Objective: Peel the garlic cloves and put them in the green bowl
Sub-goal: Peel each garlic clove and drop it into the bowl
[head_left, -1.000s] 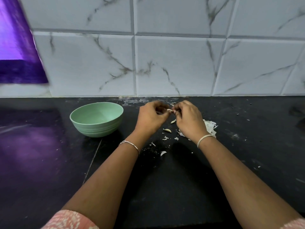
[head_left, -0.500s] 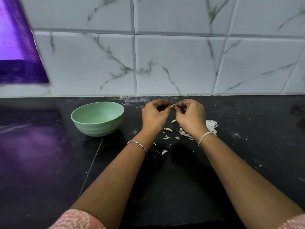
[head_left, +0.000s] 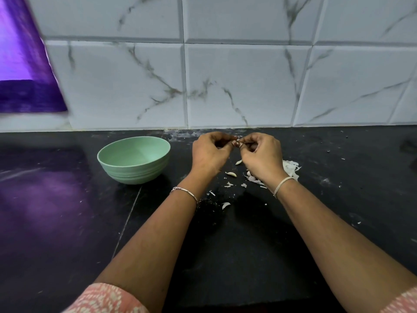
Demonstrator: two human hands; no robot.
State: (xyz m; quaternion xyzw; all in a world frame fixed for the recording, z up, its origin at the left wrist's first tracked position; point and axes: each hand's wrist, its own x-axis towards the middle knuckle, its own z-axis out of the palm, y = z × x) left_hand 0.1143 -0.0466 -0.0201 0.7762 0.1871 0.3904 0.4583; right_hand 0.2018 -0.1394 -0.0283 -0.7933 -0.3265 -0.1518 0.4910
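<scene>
My left hand [head_left: 208, 154] and my right hand [head_left: 261, 155] meet fingertip to fingertip above the black counter, both pinching one small garlic clove [head_left: 238, 143] that is mostly hidden by the fingers. The green bowl [head_left: 133, 159] stands to the left of my left hand, upright, and its visible inside looks bare. Two loose cloves lie under the hands, one clove [head_left: 231, 174] below the left hand and another clove [head_left: 238, 162] just beside the right hand.
A heap of white garlic skins [head_left: 290, 169] lies behind my right wrist, with small flakes [head_left: 225, 204] scattered toward me. The marbled tile wall [head_left: 237, 86] closes the back. A purple panel [head_left: 24, 75] hangs at upper left.
Both hands have risen slightly and drifted toward the wall while still working the same clove. The bowl and loose cloves have not moved.
</scene>
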